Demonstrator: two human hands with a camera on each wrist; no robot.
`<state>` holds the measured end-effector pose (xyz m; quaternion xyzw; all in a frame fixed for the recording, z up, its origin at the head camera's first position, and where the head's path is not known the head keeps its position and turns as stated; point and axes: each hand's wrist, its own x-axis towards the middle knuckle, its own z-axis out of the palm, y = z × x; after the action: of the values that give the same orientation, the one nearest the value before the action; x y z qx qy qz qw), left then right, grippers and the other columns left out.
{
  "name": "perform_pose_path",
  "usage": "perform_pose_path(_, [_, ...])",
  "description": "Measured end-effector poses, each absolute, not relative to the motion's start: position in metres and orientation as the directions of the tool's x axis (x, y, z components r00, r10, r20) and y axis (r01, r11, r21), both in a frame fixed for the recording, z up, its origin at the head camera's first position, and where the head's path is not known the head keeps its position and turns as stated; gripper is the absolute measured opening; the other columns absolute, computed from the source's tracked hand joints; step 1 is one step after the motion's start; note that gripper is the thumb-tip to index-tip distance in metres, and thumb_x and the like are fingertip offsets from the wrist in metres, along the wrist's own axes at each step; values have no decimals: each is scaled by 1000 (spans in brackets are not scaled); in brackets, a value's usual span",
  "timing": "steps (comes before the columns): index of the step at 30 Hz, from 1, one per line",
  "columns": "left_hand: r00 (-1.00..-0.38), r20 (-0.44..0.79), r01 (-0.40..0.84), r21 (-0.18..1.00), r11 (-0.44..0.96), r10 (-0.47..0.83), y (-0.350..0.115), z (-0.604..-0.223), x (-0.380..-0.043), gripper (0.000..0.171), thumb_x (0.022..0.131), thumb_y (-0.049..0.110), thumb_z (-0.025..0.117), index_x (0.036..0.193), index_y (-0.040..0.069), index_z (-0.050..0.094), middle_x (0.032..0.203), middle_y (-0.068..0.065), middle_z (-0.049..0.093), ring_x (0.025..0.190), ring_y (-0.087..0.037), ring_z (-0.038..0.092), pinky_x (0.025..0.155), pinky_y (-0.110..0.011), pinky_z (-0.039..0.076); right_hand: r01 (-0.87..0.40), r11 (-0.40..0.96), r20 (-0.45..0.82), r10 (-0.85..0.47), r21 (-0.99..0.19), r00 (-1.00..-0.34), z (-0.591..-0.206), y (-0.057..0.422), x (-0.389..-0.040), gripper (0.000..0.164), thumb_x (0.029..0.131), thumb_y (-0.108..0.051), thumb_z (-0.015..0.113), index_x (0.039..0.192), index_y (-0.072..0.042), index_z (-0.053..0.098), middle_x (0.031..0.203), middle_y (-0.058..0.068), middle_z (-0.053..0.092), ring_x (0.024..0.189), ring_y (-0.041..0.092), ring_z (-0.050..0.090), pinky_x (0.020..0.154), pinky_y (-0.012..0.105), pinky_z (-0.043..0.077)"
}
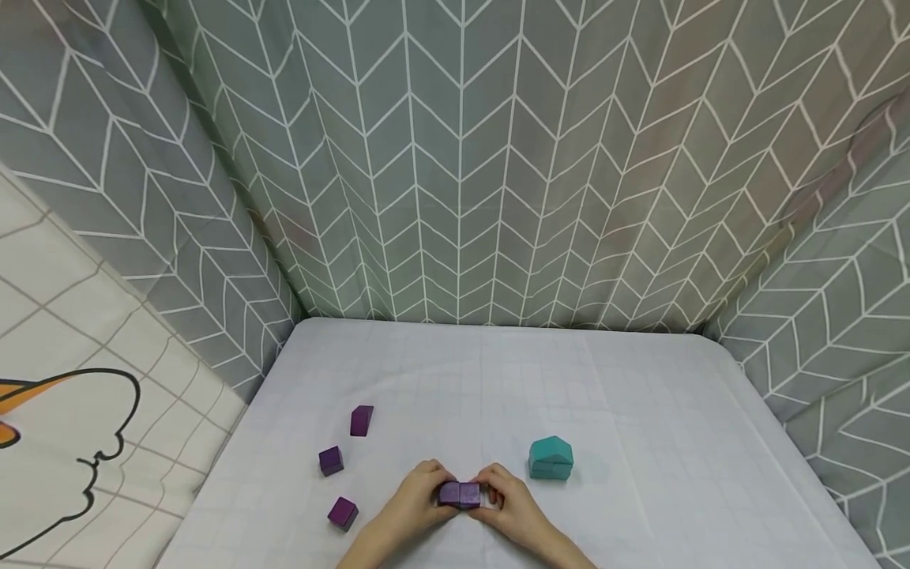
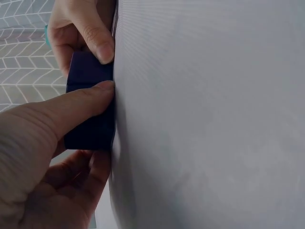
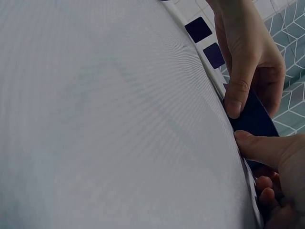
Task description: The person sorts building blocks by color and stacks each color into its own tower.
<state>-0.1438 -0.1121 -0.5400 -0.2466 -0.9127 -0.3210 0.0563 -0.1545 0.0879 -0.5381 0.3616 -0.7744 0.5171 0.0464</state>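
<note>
Two purple blocks [image 1: 459, 495] sit side by side, touching, on the white-covered table [image 1: 626, 395] near its front. My left hand [image 1: 415, 502] pinches the left end of the pair between thumb and fingers. From the other end, my right hand [image 1: 513, 506] grips the right block. Both thumbs press the near faces of the dark-looking blocks [image 2: 90, 69] in the left wrist view. The right wrist view shows the same pair [image 3: 255, 117] low against the cloth, with both hands on it. The fingers behind the blocks are partly hidden.
Left of the hands lie three loose purple blocks: an angled one [image 1: 361, 420], a cube [image 1: 330, 461] and another cube [image 1: 343, 514]. A teal block stack [image 1: 550, 458] with a sloped top stands to the right. Patterned curtains [image 1: 462, 158] enclose the table's back and sides.
</note>
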Motion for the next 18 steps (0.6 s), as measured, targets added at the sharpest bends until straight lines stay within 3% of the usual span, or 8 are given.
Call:
perform_pose_path(8, [-869, 236, 485, 580, 654, 435, -110, -547, -146, 28, 67, 24, 76, 89, 12, 65, 82, 11, 51, 76, -2, 44, 64, -18, 41, -618, 243, 436, -522, -748, -733, -568, 90, -162, 31, 67, -12, 76, 94, -11, 61, 88, -2, 56, 58, 10, 44, 49, 13, 36])
perform_pose_path(18, [-855, 276, 512, 577, 636, 438, -110, -548, -149, 28, 67, 24, 76, 89, 13, 65, 82, 11, 51, 76, -1, 44, 63, -16, 41, -600, 252, 418, -517, -759, -746, -565, 91, -163, 30, 67, -13, 76, 94, -13, 61, 89, -3, 56, 58, 12, 44, 50, 10, 35])
